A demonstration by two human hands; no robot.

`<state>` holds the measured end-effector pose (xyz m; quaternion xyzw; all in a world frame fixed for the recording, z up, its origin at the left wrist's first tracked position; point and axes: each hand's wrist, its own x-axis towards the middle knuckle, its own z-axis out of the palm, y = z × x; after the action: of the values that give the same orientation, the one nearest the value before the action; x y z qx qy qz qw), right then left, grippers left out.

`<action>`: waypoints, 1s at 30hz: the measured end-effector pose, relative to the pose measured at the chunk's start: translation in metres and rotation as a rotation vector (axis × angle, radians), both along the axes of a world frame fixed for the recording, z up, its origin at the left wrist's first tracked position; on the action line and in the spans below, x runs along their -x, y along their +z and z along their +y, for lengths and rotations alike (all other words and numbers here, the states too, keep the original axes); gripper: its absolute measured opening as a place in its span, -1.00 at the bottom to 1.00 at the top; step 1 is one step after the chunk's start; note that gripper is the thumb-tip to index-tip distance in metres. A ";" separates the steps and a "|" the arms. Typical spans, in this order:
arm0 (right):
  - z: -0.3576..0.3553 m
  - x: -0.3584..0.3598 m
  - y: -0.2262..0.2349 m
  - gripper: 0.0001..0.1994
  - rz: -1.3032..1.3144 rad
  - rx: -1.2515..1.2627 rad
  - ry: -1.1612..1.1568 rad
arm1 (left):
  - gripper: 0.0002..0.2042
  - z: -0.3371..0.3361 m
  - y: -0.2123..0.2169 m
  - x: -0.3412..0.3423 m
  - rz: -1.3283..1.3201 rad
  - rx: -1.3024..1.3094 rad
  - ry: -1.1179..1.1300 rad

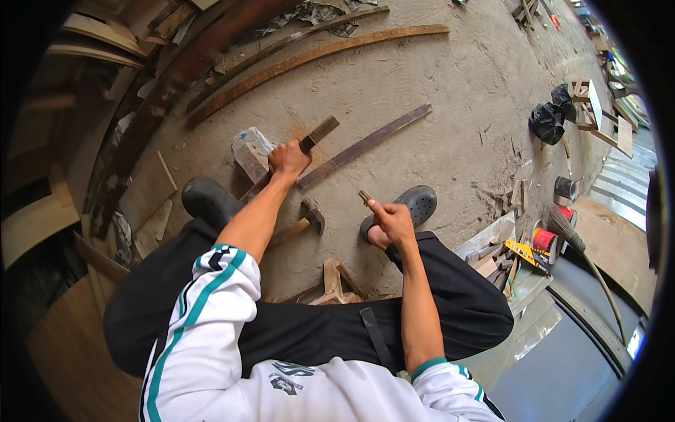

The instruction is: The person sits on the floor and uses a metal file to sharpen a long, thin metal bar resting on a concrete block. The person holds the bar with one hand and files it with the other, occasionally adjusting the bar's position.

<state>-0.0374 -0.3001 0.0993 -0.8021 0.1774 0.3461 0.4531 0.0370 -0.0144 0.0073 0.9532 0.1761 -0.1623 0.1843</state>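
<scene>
My left hand (289, 162) is wrapped around a dark wooden strip (323, 132), which slants from near my left shoe up past my fist. Beneath and beside that fist are a wooden block (250, 162) and a whitish lump (252, 141). My right hand (392, 221), above my right shoe, pinches a small brown piece (365, 197) whose kind I cannot make out. Between my feet a hammer (313, 216) lies on the floor, its pale handle toward my left leg. A second dark strip (365, 145) lies flat beyond both hands.
Long curved-looking wooden strips (320, 54) lie farther off at the left. Wood scraps (492, 260), a yellow handsaw (527, 256), red cans (545, 240) and a broom (563, 226) crowd the right side. Black plastic bags (548, 122) lie at the far right. A wooden stand (332, 279) is near my lap.
</scene>
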 end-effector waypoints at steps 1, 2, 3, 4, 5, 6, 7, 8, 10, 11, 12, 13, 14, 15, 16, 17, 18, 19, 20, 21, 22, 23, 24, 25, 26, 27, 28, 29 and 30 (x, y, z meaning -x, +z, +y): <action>-0.006 0.001 -0.008 -0.46 -0.073 -0.049 0.016 | -0.60 -0.002 0.001 0.001 0.002 0.001 0.007; -0.001 0.003 -0.004 -0.46 0.033 -0.077 -0.002 | -0.60 0.002 0.002 0.000 -0.004 -0.009 0.026; 0.007 0.009 0.003 -0.46 0.138 -0.102 -0.024 | -0.59 0.004 0.002 0.000 0.000 -0.010 0.036; 0.012 0.015 -0.004 -0.45 0.042 -0.145 0.007 | -0.59 0.005 0.001 0.000 0.004 -0.010 0.045; 0.015 0.025 -0.016 -0.44 -0.034 -0.147 -0.023 | -0.58 0.005 0.002 0.000 0.009 -0.008 0.051; 0.016 0.029 -0.019 -0.44 -0.067 -0.138 -0.015 | -0.58 0.004 0.004 0.000 0.016 0.013 0.033; 0.016 0.032 -0.021 -0.44 -0.100 -0.129 -0.008 | -0.58 0.004 0.007 -0.001 0.023 0.034 0.013; 0.016 0.032 -0.017 -0.41 -0.099 -0.109 0.008 | -0.58 0.006 0.007 0.000 0.028 0.053 -0.006; 0.017 0.030 -0.008 -0.35 -0.098 -0.069 0.037 | -0.52 0.006 0.008 0.009 -0.068 0.069 -0.051; 0.020 0.030 -0.006 -0.35 -0.089 -0.076 0.041 | -0.48 0.007 0.004 0.017 -0.117 0.078 -0.069; 0.023 0.027 -0.001 -0.35 -0.087 -0.083 0.048 | -0.46 0.009 -0.001 0.024 -0.196 0.009 -0.098; 0.027 0.026 0.003 -0.35 -0.085 -0.090 0.055 | -0.43 0.011 -0.006 0.034 -0.275 -0.061 -0.124; 0.034 0.025 0.010 -0.36 -0.130 -0.073 0.069 | -0.40 0.012 -0.011 0.044 -0.350 -0.131 -0.146; 0.040 0.024 0.029 -0.39 -0.121 -0.043 0.070 | -0.40 0.009 -0.010 0.051 -0.309 -0.141 -0.153; 0.045 0.023 0.049 -0.41 -0.111 -0.013 0.071 | -0.40 0.006 -0.010 0.058 -0.268 -0.153 -0.159; 0.051 0.024 0.062 -0.43 -0.100 0.011 0.070 | -0.40 0.007 -0.008 0.063 -0.226 -0.171 -0.167; 0.055 0.025 0.066 -0.44 -0.139 0.002 0.090 | -0.43 0.007 -0.008 0.064 -0.299 -0.185 -0.171; 0.058 0.026 0.075 -0.45 -0.152 0.008 0.128 | -0.43 0.008 -0.008 0.059 -0.249 -0.159 -0.147; 0.061 0.026 0.091 -0.46 -0.164 0.016 0.168 | -0.43 0.007 -0.007 0.053 -0.198 -0.131 -0.122; 0.063 0.027 0.101 -0.46 -0.174 0.025 0.209 | -0.43 0.007 -0.006 0.048 -0.146 -0.103 -0.097; 0.062 0.033 0.093 -0.49 -0.220 0.005 0.216 | -0.44 0.007 -0.005 0.050 -0.156 -0.082 -0.086; 0.061 0.033 0.095 -0.50 -0.258 0.011 0.240 | -0.46 0.009 -0.010 0.048 -0.183 -0.063 -0.066; 0.060 0.032 0.098 -0.51 -0.290 0.020 0.259 | -0.47 0.009 -0.010 0.046 -0.205 -0.041 -0.052; 0.060 0.030 0.103 -0.51 -0.322 0.029 0.279 | -0.48 0.007 -0.011 0.043 -0.193 -0.002 -0.032; 0.058 0.027 0.110 -0.52 -0.347 0.048 0.292 | -0.50 0.003 -0.010 0.043 -0.176 0.037 -0.019; 0.061 0.025 0.120 -0.52 -0.378 0.055 0.285 | -0.52 0.008 -0.012 0.048 -0.151 0.063 0.001; 0.065 0.022 0.132 -0.53 -0.410 0.062 0.279 | -0.60 0.013 -0.015 0.051 -0.190 0.014 -0.031; 0.062 0.022 0.137 -0.53 -0.433 0.082 0.265 | -0.62 0.011 -0.010 0.048 -0.135 0.031 -0.068; 0.056 0.027 0.133 -0.55 -0.513 0.084 0.225 | -0.64 0.009 -0.005 0.050 -0.064 0.051 -0.109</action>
<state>-0.0642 -0.2437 0.2323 -0.8962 -0.0189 0.1722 0.4083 -0.0130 -0.0052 0.0021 0.9611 0.1140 -0.1458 0.2050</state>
